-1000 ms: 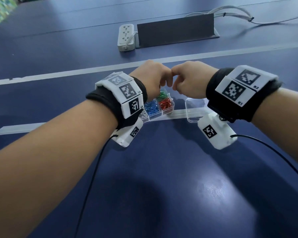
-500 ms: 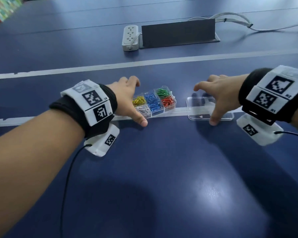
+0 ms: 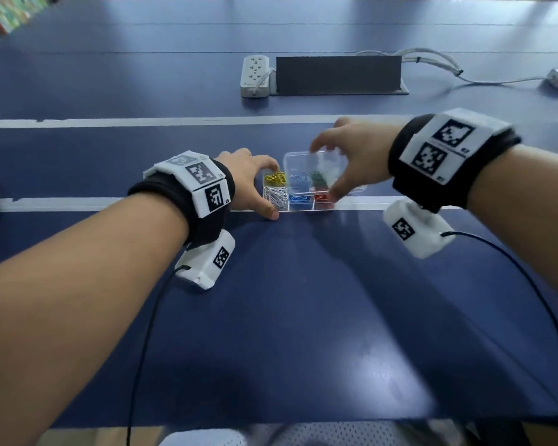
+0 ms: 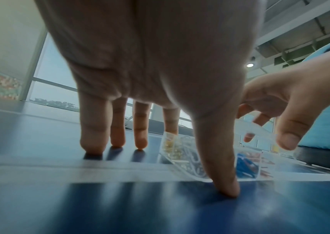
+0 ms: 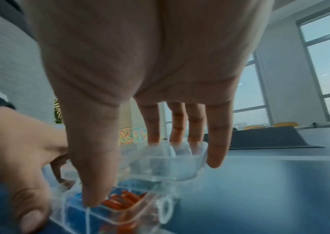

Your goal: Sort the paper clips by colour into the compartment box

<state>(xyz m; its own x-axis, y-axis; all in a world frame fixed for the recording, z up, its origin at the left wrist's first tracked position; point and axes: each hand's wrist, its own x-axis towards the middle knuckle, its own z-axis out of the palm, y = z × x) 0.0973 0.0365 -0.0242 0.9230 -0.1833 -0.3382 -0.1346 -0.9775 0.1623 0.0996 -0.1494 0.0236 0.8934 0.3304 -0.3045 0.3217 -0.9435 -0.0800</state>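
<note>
The right hand [image 3: 351,162] pinches the clear lid [image 3: 316,169] between thumb and fingers, holding it just over the box [image 3: 298,196]; the left hand [image 3: 248,185], fingers spread, braces the box's left end on the table [image 3: 303,300]. The clips [image 3: 276,196] already lie sorted by colour, so closing seems the step: the lid needs squaring over the rim, then pressing down.

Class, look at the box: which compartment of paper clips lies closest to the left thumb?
The silver clips, in the near-left compartment. The left thumb rests on the table at that corner; the yellow, blue and red clips lie farther off.
</note>
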